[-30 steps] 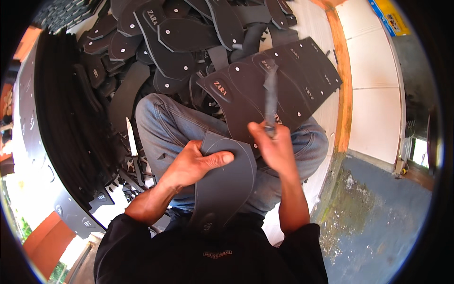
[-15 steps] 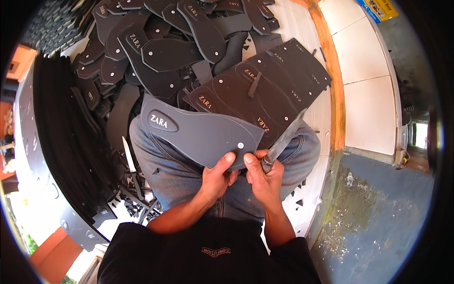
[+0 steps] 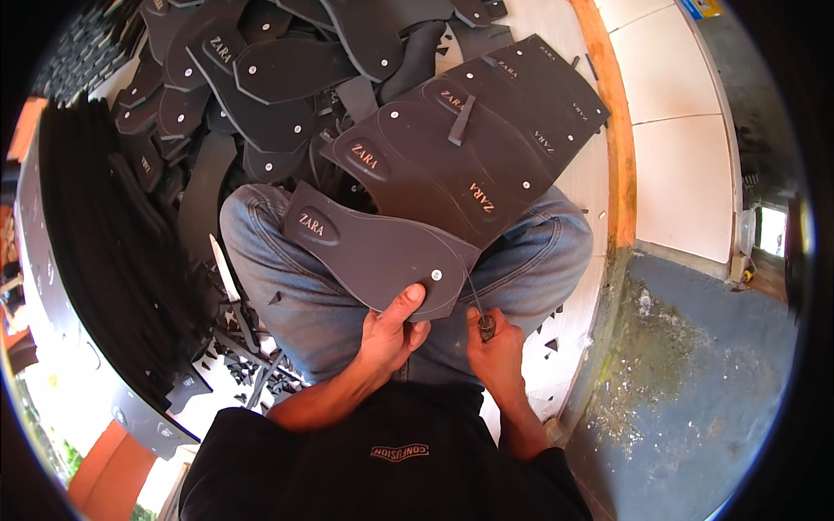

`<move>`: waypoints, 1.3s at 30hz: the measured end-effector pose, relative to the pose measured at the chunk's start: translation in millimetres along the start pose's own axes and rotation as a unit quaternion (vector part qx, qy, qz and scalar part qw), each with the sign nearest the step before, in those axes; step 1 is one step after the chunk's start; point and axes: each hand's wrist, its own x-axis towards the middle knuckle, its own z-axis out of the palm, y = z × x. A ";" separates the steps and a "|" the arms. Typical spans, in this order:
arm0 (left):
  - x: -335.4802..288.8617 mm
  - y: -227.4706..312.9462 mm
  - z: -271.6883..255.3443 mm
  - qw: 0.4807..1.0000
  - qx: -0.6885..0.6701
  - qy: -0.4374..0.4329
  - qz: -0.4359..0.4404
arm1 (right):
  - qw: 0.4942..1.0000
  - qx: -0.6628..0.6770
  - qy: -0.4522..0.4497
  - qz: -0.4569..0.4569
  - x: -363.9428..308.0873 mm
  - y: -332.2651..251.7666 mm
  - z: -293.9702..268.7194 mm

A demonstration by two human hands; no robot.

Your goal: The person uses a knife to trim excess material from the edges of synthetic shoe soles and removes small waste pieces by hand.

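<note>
A dark grey foam sandal sole (image 3: 373, 253) lies tilted over my lap, its heel end toward me. My left hand (image 3: 395, 334) pinches that end, thumb on top beside a small white round sticker. In my right hand (image 3: 497, 352) is a knife (image 3: 479, 304), its handle inside the closed fingers and its thin blade pointing up along the sole's right edge. The blade appears to touch that edge. Beyond the sole, a large sheet of dark foam (image 3: 426, 169) printed with sole outlines rests partly over my right knee, with a loose foam strip (image 3: 462, 120) on top.
A heap of cut soles (image 3: 278, 74) spreads beyond my knees. At the left stands a long stack of dark foam sheets (image 3: 113, 252). A second knife (image 3: 228, 273) lies left of my leg among foam scraps (image 3: 248, 369). An orange-brown wooden edge (image 3: 618, 156) runs along the right.
My right hand has let go of the sole's edge and moved down and right, turning the knife upright against the sole. The view has shifted slightly.
</note>
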 end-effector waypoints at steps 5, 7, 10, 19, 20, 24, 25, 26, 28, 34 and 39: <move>-13.7 -10.7 -39.0 0.999 0.034 -0.014 -0.016 | 0.993 -0.038 -0.042 -0.106 12.8 2.2 11.3; -30.8 -5.2 -39.3 0.996 0.061 0.055 -0.034 | 0.985 -0.011 -0.050 -0.167 25.5 -13.6 19.7; -31.8 2.4 -56.0 0.996 0.057 0.043 -0.050 | 0.986 0.019 -0.097 -0.132 35.8 -26.2 18.3; -44.5 4.6 -67.9 0.997 0.025 0.000 -0.066 | 0.986 -0.052 -0.154 -0.040 -20.7 11.5 -6.2; -44.2 3.1 -66.3 0.998 0.026 0.011 -0.062 | 0.986 -0.043 -0.157 -0.031 -21.5 9.9 -6.0; -45.5 -3.7 -70.9 0.996 0.048 0.042 -0.061 | 0.985 -0.073 -0.138 -0.078 -13.1 9.9 8.8; -44.0 -4.3 -70.9 0.995 0.059 0.039 -0.064 | 0.981 -0.071 -0.128 -0.123 -4.1 3.4 15.7; -45.2 -3.3 -67.3 0.995 0.068 0.040 -0.055 | 0.976 -0.071 -0.119 -0.169 9.3 -7.0 24.5; -52.4 5.7 -61.5 0.994 0.087 0.052 -0.035 | 0.978 0.007 -0.119 -0.173 25.5 -20.5 32.5; -46.7 9.9 -67.6 0.988 0.118 0.042 -0.085 | 0.863 0.392 -0.292 0.129 29.6 -39.0 10.6; -6.4 64.2 -70.5 0.990 0.038 0.024 0.131 | 0.895 0.307 -0.322 0.028 10.0 -24.3 18.2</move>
